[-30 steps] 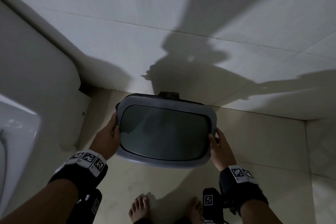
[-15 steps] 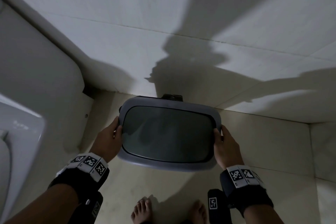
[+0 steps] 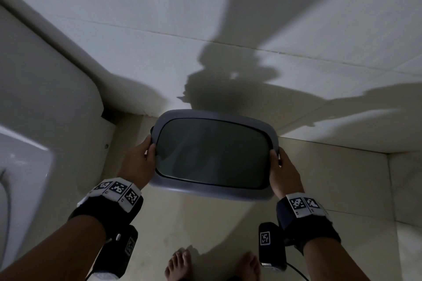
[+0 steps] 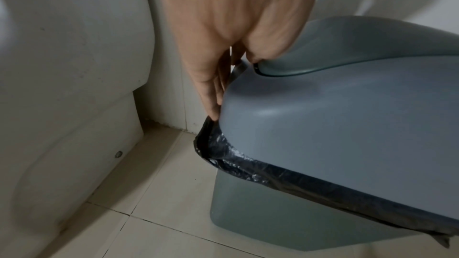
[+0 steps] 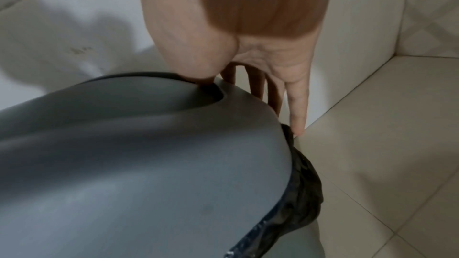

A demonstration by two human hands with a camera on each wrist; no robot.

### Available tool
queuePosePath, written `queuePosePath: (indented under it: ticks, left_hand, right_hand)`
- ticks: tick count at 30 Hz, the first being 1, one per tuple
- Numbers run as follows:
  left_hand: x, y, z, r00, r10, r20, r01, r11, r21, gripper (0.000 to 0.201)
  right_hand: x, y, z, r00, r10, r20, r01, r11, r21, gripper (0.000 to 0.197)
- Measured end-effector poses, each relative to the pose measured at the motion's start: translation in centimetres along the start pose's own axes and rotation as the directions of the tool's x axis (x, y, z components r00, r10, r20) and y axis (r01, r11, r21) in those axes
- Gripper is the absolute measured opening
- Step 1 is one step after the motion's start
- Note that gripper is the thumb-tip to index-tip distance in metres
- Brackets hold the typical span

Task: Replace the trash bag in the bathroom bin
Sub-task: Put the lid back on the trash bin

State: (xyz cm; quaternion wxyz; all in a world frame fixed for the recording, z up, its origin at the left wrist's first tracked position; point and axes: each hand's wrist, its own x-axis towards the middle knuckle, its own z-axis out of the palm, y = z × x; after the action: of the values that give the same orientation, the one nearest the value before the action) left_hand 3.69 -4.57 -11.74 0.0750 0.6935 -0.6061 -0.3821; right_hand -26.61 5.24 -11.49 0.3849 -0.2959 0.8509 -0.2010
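Observation:
A grey bin lid [image 3: 205, 191] with a dark swing flap [image 3: 212, 153] sits on the grey bin [image 4: 273, 213], which stands on the floor against the wall. A black trash bag [image 4: 248, 162] shows as a crinkled band under the lid's rim, also on the right side [image 5: 303, 183]. My left hand [image 3: 139, 162] holds the lid's left end, thumb on top by the flap, fingers [image 4: 211, 93] down the side. My right hand [image 3: 283, 171] holds the right end the same way, fingers [image 5: 298, 109] hanging past the rim.
A white toilet [image 3: 34, 109] stands close on the left of the bin, with a narrow gap. The tiled wall [image 3: 205, 18] is right behind, and a side wall [image 3: 406, 189] closes the corner at right. My bare feet [image 3: 180, 264] stand on the beige floor tiles.
The lid has shifted slightly away from me toward the wall, and the dark hinge part behind its far edge no longer shows. Both hands keep their hold on its ends.

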Motion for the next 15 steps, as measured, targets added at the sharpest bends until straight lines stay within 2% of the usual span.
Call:
queuePosePath:
  ticks: [3, 9, 15]
  left_hand:
    - [0.2, 0.1, 0.0, 1.0, -0.003, 0.015, 0.003, 1.0, 0.008, 0.044]
    - [0.0, -0.4, 0.3, 0.999, 0.048, 0.02, -0.048, 0.999, -0.022, 0.043]
    - [-0.9, -0.5, 0.0, 0.998, 0.014, 0.054, -0.012, 0.999, -0.042, 0.042]
  right_hand:
    - [0.0, 0.2, 0.2, 1.0, 0.023, 0.021, -0.024, 0.999, 0.03, 0.043]
    - [-0.3, 0.0, -0.2, 0.997, 0.055, 0.049, -0.054, 0.998, -0.02, 0.052]
    - [-0.5, 0.4, 0.7, 1.0, -0.001, -0.01, 0.0, 1.0, -0.019, 0.04]
